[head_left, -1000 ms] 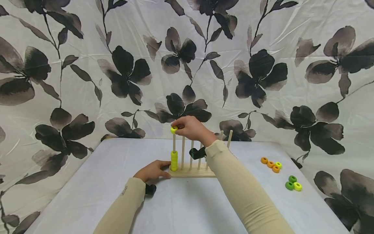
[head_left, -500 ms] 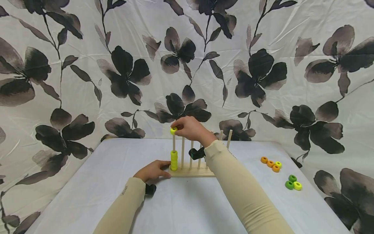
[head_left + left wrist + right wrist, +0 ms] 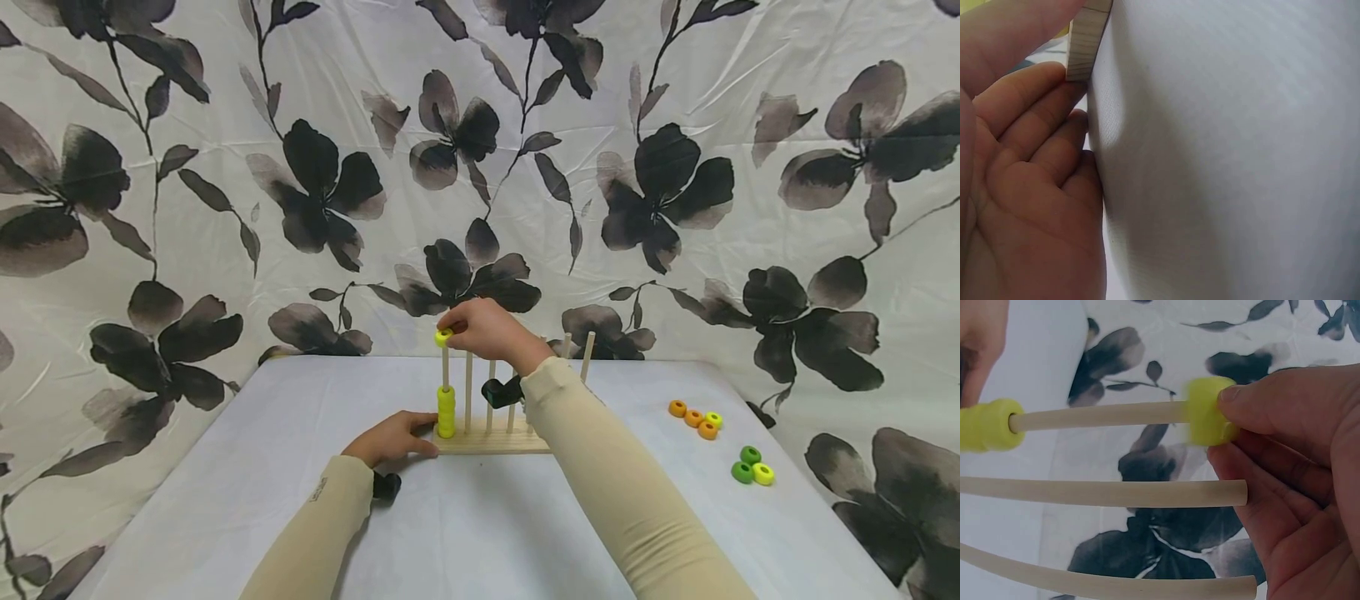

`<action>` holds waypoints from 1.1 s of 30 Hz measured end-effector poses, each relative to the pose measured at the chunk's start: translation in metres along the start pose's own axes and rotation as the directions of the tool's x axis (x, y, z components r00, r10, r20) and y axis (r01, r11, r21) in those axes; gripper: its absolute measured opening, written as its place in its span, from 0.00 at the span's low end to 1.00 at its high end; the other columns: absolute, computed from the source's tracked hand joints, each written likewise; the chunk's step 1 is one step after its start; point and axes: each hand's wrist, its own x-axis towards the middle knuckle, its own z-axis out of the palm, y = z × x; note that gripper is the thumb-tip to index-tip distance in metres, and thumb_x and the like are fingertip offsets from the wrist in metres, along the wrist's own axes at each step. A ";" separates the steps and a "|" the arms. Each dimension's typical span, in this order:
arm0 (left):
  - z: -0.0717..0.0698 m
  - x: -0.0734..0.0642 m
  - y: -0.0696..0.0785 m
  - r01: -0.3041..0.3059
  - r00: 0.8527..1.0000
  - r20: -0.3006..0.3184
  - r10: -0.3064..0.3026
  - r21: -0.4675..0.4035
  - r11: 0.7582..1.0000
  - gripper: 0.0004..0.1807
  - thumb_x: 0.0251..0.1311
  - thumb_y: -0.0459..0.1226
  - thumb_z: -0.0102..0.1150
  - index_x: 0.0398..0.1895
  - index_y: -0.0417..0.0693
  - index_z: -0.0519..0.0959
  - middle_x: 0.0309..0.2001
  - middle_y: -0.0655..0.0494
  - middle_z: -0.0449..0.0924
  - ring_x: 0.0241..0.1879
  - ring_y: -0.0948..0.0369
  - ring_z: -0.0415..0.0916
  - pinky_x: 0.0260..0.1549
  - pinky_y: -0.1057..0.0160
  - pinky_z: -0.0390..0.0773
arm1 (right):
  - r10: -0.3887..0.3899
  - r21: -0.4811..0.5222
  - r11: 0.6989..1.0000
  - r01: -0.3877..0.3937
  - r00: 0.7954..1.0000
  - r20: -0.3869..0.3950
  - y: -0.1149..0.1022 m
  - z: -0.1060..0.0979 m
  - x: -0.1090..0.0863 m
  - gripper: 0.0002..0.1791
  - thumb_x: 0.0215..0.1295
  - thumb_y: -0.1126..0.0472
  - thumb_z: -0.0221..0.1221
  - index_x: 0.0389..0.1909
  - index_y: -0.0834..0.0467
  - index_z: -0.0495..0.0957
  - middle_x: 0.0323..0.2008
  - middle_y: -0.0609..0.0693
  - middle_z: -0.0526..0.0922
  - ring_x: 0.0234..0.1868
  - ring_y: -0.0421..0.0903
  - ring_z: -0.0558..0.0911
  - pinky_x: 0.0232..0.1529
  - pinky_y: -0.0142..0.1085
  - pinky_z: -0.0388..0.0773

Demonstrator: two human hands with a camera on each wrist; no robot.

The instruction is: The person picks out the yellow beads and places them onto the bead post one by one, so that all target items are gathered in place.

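A wooden rack [image 3: 491,446] with upright pegs stands on the white table. On its leftmost peg [image 3: 446,367] sits a stack of yellow beads [image 3: 446,412]. My right hand [image 3: 491,329] pinches another yellow bead [image 3: 1207,412] between thumb and fingers at the top of that peg. In the right wrist view the peg's end meets this bead, with bare wood between it and the stack. My left hand [image 3: 390,437] grips the left end of the rack's base [image 3: 1088,47], thumb at the front and fingers at the end. My right forearm hides part of the rack.
Orange beads [image 3: 693,419] with one yellow bead [image 3: 713,420] lie at the table's right. Nearer are green beads [image 3: 742,472] and a yellow bead [image 3: 762,474]. More bare pegs [image 3: 588,357] rise beside the right forearm. A floral cloth [image 3: 480,167] hangs behind the table [image 3: 300,400].
The pinched yellow bead sits very slightly lower on the leftmost peg. Both hands stay in almost the same place, and the head view has drifted a little.
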 end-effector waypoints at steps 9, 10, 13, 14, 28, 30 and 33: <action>0.002 0.001 -0.001 -0.014 1.000 -0.001 0.014 0.017 1.000 0.42 0.49 0.48 0.73 0.69 0.50 0.69 0.69 0.50 0.68 0.72 0.47 0.59 0.70 0.40 0.57 | -0.011 -0.031 0.999 0.011 1.000 -0.011 0.003 0.001 -0.001 0.17 0.66 0.60 0.60 0.55 0.55 0.81 0.52 0.48 0.84 0.54 0.45 0.82 0.54 0.38 0.80; 0.002 0.001 -0.001 -0.016 1.000 -0.003 0.016 0.023 1.000 0.42 0.49 0.48 0.73 0.69 0.50 0.69 0.69 0.50 0.68 0.72 0.47 0.58 0.70 0.40 0.57 | -0.018 -0.028 0.999 0.017 1.000 -0.013 0.004 0.001 -0.001 0.17 0.67 0.60 0.60 0.55 0.55 0.81 0.52 0.48 0.84 0.54 0.45 0.81 0.54 0.38 0.80; 0.002 0.002 -0.003 -0.017 1.000 -0.008 0.017 0.030 0.999 0.42 0.48 0.49 0.73 0.69 0.51 0.69 0.70 0.50 0.67 0.72 0.47 0.58 0.70 0.40 0.57 | -0.032 -0.026 0.999 0.031 0.999 -0.024 0.005 0.000 -0.004 0.17 0.67 0.60 0.59 0.55 0.54 0.81 0.52 0.49 0.84 0.54 0.45 0.81 0.54 0.38 0.80; 0.002 0.002 -0.003 -0.018 1.000 -0.008 0.018 0.031 0.999 0.42 0.48 0.49 0.73 0.69 0.51 0.69 0.70 0.50 0.67 0.72 0.47 0.58 0.69 0.40 0.57 | -0.033 -0.025 0.999 0.032 0.999 -0.026 0.005 -0.001 -0.005 0.17 0.67 0.60 0.59 0.55 0.54 0.81 0.52 0.49 0.84 0.54 0.45 0.81 0.54 0.38 0.79; 0.002 0.007 -0.006 0.006 1.000 -0.019 -0.005 0.039 0.999 0.43 0.47 0.51 0.73 0.69 0.55 0.69 0.70 0.52 0.67 0.72 0.46 0.57 0.69 0.38 0.57 | -0.039 -0.044 0.998 0.036 0.996 -0.081 0.023 -0.016 -0.023 0.16 0.65 0.60 0.59 0.53 0.53 0.81 0.51 0.48 0.84 0.53 0.46 0.81 0.54 0.40 0.79; 0.003 0.007 -0.006 0.003 1.000 -0.023 -0.001 0.045 0.999 0.42 0.47 0.51 0.73 0.69 0.54 0.69 0.70 0.52 0.67 0.72 0.46 0.57 0.69 0.38 0.57 | -0.050 -0.048 0.998 0.046 0.995 -0.091 0.027 -0.018 -0.027 0.15 0.65 0.60 0.59 0.52 0.54 0.82 0.51 0.49 0.84 0.53 0.47 0.81 0.56 0.41 0.79; 0.003 0.006 -0.006 -0.007 0.999 -0.031 0.009 0.052 0.999 0.42 0.47 0.50 0.73 0.68 0.54 0.70 0.70 0.51 0.67 0.72 0.46 0.58 0.69 0.38 0.58 | -0.056 -0.037 0.998 0.052 0.993 -0.102 0.031 -0.023 -0.033 0.15 0.65 0.61 0.60 0.52 0.55 0.82 0.51 0.50 0.83 0.55 0.48 0.80 0.59 0.42 0.78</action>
